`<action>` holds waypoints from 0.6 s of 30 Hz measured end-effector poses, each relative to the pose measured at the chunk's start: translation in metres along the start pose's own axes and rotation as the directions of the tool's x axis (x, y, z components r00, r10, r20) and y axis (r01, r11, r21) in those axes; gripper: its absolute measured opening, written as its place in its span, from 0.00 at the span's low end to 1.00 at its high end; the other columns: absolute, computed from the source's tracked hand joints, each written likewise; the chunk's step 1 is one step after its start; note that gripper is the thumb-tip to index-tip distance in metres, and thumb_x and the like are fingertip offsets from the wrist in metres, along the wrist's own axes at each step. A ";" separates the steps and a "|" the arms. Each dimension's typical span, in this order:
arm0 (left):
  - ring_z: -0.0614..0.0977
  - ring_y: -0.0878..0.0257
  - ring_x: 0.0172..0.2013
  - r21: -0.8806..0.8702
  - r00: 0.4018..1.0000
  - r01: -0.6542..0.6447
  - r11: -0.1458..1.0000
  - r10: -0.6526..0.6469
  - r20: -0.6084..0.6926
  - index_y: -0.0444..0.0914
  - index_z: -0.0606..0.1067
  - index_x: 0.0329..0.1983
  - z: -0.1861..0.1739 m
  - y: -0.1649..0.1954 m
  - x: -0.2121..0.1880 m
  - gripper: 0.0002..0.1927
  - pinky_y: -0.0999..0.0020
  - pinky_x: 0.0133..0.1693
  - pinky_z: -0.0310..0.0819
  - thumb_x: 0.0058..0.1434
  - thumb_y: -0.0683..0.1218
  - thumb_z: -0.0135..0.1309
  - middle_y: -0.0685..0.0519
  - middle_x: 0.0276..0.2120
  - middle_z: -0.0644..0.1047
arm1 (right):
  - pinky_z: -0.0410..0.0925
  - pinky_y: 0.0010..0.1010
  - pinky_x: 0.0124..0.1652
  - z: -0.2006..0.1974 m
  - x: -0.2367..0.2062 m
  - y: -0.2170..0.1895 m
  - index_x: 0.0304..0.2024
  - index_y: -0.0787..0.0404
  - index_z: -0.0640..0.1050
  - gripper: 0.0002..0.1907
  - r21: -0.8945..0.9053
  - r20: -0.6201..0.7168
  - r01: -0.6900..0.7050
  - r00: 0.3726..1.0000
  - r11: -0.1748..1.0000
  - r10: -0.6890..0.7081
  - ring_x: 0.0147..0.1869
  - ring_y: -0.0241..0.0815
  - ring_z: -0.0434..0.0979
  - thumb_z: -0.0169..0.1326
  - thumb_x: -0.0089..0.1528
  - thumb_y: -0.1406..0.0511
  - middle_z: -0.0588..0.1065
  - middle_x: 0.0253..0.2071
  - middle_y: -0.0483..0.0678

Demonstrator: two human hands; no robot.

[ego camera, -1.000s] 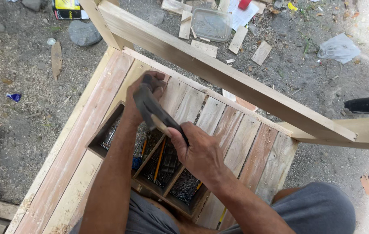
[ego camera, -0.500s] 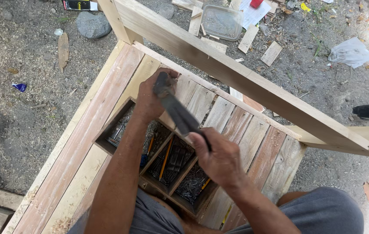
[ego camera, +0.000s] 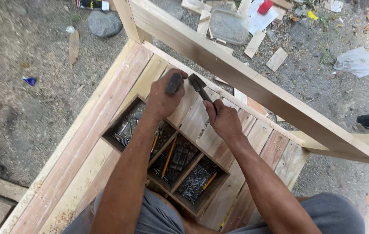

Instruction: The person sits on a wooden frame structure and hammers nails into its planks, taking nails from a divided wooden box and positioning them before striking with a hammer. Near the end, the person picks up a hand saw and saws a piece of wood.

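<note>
**Hammer over a plank deck on gravel ground**

Seen from the head camera, a slatted wooden platform point(ego camera: 106, 130) lies on grey gravel littered with offcuts, crumpled white paper point(ego camera: 357, 60) and a stone point(ego camera: 104, 23). A clear plastic tub point(ego camera: 228, 26) sits beyond the slanting beam point(ego camera: 254, 82). A divided wooden box point(ego camera: 167, 162) holds nails and yellow pencils. The left hand point(ego camera: 163, 96) curls around a dark object, pressed to the planks; the right hand point(ego camera: 224, 120) clamps the hammer point(ego camera: 200, 86) handle

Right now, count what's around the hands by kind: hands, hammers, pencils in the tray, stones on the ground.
Hands: 2, left hand and right hand
Hammers: 1, hammer
Pencils: 3, pencils
Stones: 1, stone
Total: 7
</note>
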State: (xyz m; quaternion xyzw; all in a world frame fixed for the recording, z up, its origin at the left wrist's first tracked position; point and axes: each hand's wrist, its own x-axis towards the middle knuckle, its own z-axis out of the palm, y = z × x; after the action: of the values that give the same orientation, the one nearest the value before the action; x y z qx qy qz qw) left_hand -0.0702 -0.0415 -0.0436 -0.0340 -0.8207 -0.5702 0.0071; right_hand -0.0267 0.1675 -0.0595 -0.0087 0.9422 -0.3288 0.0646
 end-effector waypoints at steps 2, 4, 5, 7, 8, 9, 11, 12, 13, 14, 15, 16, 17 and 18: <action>0.86 0.60 0.41 -0.069 0.984 -0.173 0.982 0.169 -0.060 0.39 0.75 0.52 0.004 0.009 0.000 0.17 0.65 0.43 0.79 0.59 0.38 0.57 0.48 0.39 0.82 | 0.66 0.44 0.23 0.005 -0.001 0.001 0.33 0.65 0.77 0.22 0.018 -0.021 0.002 1.000 1.000 -0.001 0.21 0.58 0.77 0.51 0.70 0.53 0.74 0.17 0.58; 0.86 0.61 0.44 -0.130 0.974 -0.214 0.968 0.202 -0.098 0.39 0.75 0.53 0.010 0.020 -0.009 0.17 0.66 0.45 0.79 0.60 0.38 0.57 0.48 0.41 0.82 | 0.65 0.42 0.22 0.000 -0.020 0.001 0.34 0.64 0.77 0.20 0.020 -0.118 0.047 0.992 0.999 -0.044 0.21 0.55 0.76 0.52 0.70 0.54 0.73 0.18 0.57; 0.86 0.62 0.43 -0.156 0.976 -0.204 0.966 0.187 -0.115 0.39 0.75 0.52 0.011 0.026 -0.010 0.16 0.67 0.45 0.80 0.61 0.38 0.56 0.49 0.41 0.83 | 0.65 0.41 0.21 -0.006 -0.026 0.000 0.34 0.64 0.78 0.20 0.073 -0.146 0.004 0.989 0.997 0.007 0.19 0.52 0.75 0.52 0.70 0.54 0.73 0.17 0.56; 0.85 0.63 0.40 -0.185 0.992 -0.103 0.977 0.087 -0.091 0.39 0.76 0.52 0.016 0.035 -0.018 0.14 0.68 0.43 0.79 0.62 0.39 0.56 0.50 0.39 0.83 | 0.64 0.40 0.21 -0.023 -0.050 0.001 0.34 0.63 0.78 0.19 0.175 -0.168 -0.098 0.978 0.980 0.128 0.17 0.46 0.74 0.52 0.69 0.55 0.72 0.15 0.53; 0.84 0.64 0.37 -0.175 0.998 -0.039 0.984 0.030 -0.055 0.39 0.77 0.51 0.017 0.038 -0.018 0.13 0.68 0.42 0.79 0.63 0.40 0.56 0.50 0.36 0.82 | 0.64 0.38 0.21 -0.035 -0.055 0.002 0.34 0.63 0.78 0.19 0.166 -0.190 -0.059 0.978 0.984 0.091 0.17 0.44 0.73 0.52 0.69 0.55 0.72 0.15 0.51; 0.82 0.64 0.34 -0.163 0.999 0.031 0.986 -0.034 -0.012 0.39 0.77 0.51 0.020 0.041 -0.020 0.13 0.68 0.40 0.78 0.63 0.40 0.56 0.50 0.33 0.82 | 0.64 0.37 0.21 -0.048 -0.063 0.004 0.34 0.63 0.78 0.19 0.157 -0.208 -0.029 0.976 0.987 0.062 0.17 0.41 0.72 0.51 0.70 0.55 0.71 0.15 0.50; 0.83 0.66 0.35 -0.140 1.000 0.025 0.990 -0.027 -0.011 0.39 0.77 0.49 0.028 0.044 -0.020 0.12 0.69 0.41 0.78 0.62 0.41 0.57 0.52 0.34 0.82 | 0.63 0.35 0.21 -0.071 -0.074 0.007 0.34 0.63 0.78 0.19 0.125 -0.228 -0.004 0.973 0.992 0.032 0.17 0.39 0.71 0.52 0.70 0.55 0.71 0.15 0.49; 0.83 0.67 0.35 -0.129 1.000 0.022 0.991 -0.023 -0.009 0.39 0.78 0.49 0.032 0.044 -0.021 0.12 0.70 0.41 0.78 0.62 0.41 0.58 0.53 0.34 0.82 | 0.63 0.35 0.21 -0.082 -0.081 0.008 0.33 0.62 0.78 0.19 0.102 -0.227 -0.015 0.973 0.995 0.038 0.17 0.39 0.71 0.52 0.70 0.55 0.71 0.15 0.49; 0.83 0.68 0.36 -0.130 0.999 0.033 0.991 -0.031 0.014 0.40 0.77 0.49 0.037 0.044 -0.022 0.12 0.70 0.40 0.78 0.61 0.41 0.56 0.54 0.35 0.82 | 0.63 0.35 0.21 -0.091 -0.087 0.009 0.33 0.62 0.78 0.19 0.079 -0.224 -0.029 0.973 0.996 0.046 0.17 0.39 0.71 0.52 0.70 0.54 0.71 0.15 0.49; 0.82 0.69 0.36 -0.131 0.999 0.043 0.990 -0.039 0.036 0.40 0.77 0.49 0.040 0.043 -0.023 0.13 0.71 0.40 0.79 0.61 0.41 0.55 0.56 0.35 0.81 | 0.64 0.34 0.22 -0.098 -0.092 0.010 0.33 0.62 0.78 0.20 0.091 -0.229 -0.014 0.973 0.996 0.034 0.17 0.38 0.72 0.52 0.70 0.54 0.72 0.16 0.48; 0.82 0.70 0.37 -0.129 0.997 0.056 0.990 -0.049 0.058 0.41 0.76 0.49 0.043 0.042 -0.024 0.13 0.72 0.39 0.80 0.60 0.41 0.54 0.58 0.36 0.80 | 0.64 0.33 0.22 -0.104 -0.096 0.010 0.33 0.61 0.78 0.20 0.104 -0.232 0.001 0.972 0.995 0.023 0.18 0.36 0.73 0.51 0.70 0.53 0.72 0.16 0.47; 0.81 0.70 0.36 -0.130 0.996 0.071 0.989 -0.064 0.056 0.40 0.77 0.49 0.045 0.040 -0.026 0.13 0.71 0.39 0.79 0.60 0.41 0.54 0.57 0.35 0.80 | 0.65 0.31 0.22 -0.109 -0.102 0.011 0.33 0.61 0.78 0.20 0.118 -0.232 0.013 0.973 0.993 0.014 0.18 0.35 0.73 0.51 0.70 0.52 0.73 0.17 0.45; 0.81 0.70 0.35 -0.130 0.995 0.089 0.987 -0.083 0.052 0.40 0.77 0.48 0.047 0.039 -0.029 0.13 0.71 0.38 0.78 0.60 0.41 0.54 0.57 0.33 0.80 | 0.65 0.30 0.21 -0.112 -0.107 0.012 0.33 0.61 0.78 0.21 0.139 -0.225 0.008 0.974 0.990 0.023 0.18 0.34 0.73 0.51 0.70 0.52 0.73 0.17 0.44; 0.81 0.69 0.34 -0.126 0.995 0.100 0.987 -0.096 0.040 0.40 0.77 0.48 0.047 0.037 -0.029 0.13 0.70 0.38 0.77 0.59 0.41 0.54 0.57 0.32 0.80 | 0.65 0.29 0.21 -0.113 -0.109 0.013 0.33 0.60 0.78 0.21 0.163 -0.220 0.013 0.975 0.987 0.024 0.18 0.33 0.73 0.50 0.70 0.52 0.73 0.17 0.44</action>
State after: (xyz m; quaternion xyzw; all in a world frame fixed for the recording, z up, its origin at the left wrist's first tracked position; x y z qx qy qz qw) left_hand -0.0379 0.0136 -0.0264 -0.0034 -0.7832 -0.6206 -0.0370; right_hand 0.0672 0.2542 0.0326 0.0358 0.9134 -0.4036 -0.0394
